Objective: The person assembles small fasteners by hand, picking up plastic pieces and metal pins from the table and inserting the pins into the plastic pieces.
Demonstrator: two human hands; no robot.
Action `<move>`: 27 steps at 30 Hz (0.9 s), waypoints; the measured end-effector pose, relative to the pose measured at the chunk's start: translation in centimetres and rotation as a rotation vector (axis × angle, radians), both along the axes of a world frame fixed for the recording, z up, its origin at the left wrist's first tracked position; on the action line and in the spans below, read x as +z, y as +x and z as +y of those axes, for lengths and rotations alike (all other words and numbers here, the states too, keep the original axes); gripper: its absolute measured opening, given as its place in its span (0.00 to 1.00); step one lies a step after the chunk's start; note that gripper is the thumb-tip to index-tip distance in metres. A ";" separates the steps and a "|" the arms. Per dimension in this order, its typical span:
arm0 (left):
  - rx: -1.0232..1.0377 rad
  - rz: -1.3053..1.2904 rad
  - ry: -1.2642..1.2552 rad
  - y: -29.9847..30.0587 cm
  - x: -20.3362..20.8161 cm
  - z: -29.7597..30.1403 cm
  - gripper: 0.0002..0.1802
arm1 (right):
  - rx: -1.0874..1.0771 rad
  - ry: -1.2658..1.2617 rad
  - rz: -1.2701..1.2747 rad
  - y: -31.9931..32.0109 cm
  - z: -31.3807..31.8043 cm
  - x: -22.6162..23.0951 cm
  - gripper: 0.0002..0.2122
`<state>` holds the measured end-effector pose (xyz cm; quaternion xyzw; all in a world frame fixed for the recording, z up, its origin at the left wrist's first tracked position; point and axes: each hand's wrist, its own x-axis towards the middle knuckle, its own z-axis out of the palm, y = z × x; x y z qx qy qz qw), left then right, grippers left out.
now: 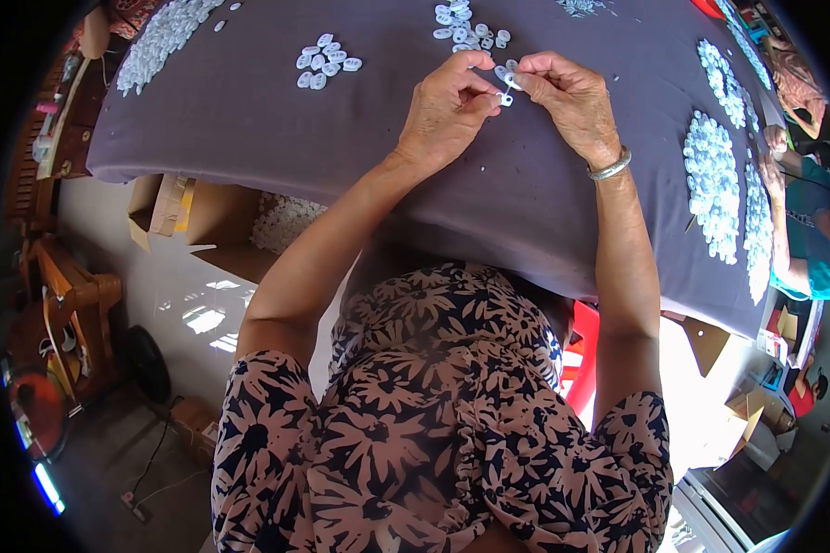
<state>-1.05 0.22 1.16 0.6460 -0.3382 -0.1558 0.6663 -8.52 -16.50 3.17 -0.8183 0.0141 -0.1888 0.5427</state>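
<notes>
Above the grey cloth, my two hands meet close together. My left hand (443, 115) pinches a small white plastic piece (505, 100) between thumb and fingertip. A small white oval piece (513, 81) is in the pinch of my right hand (572, 97), which wears a bangle (610, 164) at the wrist. Something thin and pale runs between the two pieces; its kind is too small to make out. Just beyond my fingers lies a cluster of white oval pieces (461, 32), and a smaller group (327, 61) rests to the left.
Heaps of white pieces lie at the table's far left (166, 41) and right (713, 180). Thin pale bits (584, 7) are at the far edge. Below the cloth (277, 138), a cardboard box (221, 230) holds more white pieces. A person in teal (813, 221) sits at the right.
</notes>
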 end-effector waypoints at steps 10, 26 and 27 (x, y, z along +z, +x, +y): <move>-0.001 -0.004 0.004 -0.1 0.1 0.1 0.16 | 0.005 -0.008 -0.005 0.0 0.4 0.3 0.05; -0.033 0.002 0.046 0.0 0.2 0.1 0.19 | 0.006 -0.038 0.001 -0.2 0.3 0.5 0.06; -0.034 0.003 0.046 0.0 0.2 0.1 0.19 | 0.005 -0.038 0.001 -0.2 0.3 0.5 0.06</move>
